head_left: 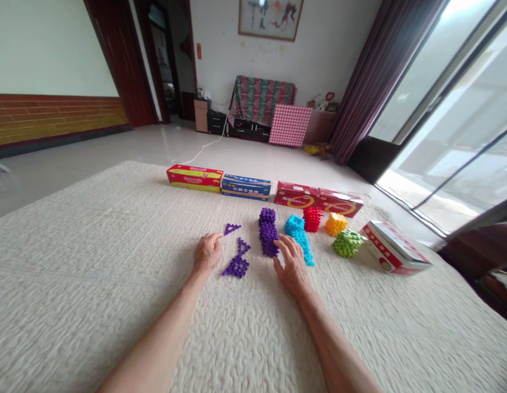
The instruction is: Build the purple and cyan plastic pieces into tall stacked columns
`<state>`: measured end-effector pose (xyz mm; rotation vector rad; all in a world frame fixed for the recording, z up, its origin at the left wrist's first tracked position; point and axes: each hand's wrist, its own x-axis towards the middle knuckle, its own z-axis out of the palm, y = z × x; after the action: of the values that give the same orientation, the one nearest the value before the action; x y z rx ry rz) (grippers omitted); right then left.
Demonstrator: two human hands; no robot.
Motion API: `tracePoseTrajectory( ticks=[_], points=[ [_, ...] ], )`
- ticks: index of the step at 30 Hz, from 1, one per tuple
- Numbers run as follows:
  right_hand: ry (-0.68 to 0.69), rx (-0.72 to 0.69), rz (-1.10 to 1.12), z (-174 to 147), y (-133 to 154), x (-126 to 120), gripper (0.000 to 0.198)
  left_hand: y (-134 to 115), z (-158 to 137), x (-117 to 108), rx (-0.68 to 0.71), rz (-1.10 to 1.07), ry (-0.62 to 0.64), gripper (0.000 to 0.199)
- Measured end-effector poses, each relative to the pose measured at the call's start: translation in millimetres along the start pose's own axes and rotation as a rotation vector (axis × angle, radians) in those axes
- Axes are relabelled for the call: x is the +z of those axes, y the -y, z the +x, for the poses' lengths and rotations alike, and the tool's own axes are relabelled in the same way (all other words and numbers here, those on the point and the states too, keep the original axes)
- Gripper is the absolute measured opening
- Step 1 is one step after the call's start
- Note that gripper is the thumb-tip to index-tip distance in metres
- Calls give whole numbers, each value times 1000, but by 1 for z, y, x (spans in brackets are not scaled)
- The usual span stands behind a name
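Note:
My left hand (208, 253) has its fingers curled together, at the near corner of a purple triangular toy piece (232, 228). Just right of it, several more purple lattice pieces (237, 266) lie loose on the textured cover. My right hand (292, 263) has thumb and fingers apart, its fingertips at the near end of a row of purple interlocking blocks (267, 229). Partly behind that hand runs a light blue block row (298, 234). Farther right are a red block cluster (313, 219), a yellow one (336, 224) and a green one (348, 243).
Along the far side of the cream cover (114, 262) stand a red-yellow box (195, 179), a blue box (246, 188) and two dark red boxes (296, 195). A white and red box (395, 248) sits at the right. Beyond is a tiled floor (155, 144).

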<state>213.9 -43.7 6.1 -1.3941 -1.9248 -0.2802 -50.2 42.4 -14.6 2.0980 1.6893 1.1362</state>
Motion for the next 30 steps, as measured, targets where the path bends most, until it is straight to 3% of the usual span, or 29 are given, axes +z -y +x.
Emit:
tracePoseTrajectory(
  ticks=[4, 8, 12, 18, 30],
  points=[
    [0, -15, 169, -2, 26, 3, 34, -4, 0, -1, -20, 7, 5, 36],
    [196, -63, 355, -3, 61, 8, 34, -7, -1, -2, -42, 6, 6, 37],
    [297, -133, 368, 1, 81, 13, 45, -9, -1, -3, -45, -4, 6, 37],
    [371, -136, 316, 4, 88, 17, 42, -12, -1, -4, -42, -17, 5, 36],
    [305, -169, 365, 4, 87, 17, 28, -9, -2, -3, -46, -27, 11, 36]
  ],
)
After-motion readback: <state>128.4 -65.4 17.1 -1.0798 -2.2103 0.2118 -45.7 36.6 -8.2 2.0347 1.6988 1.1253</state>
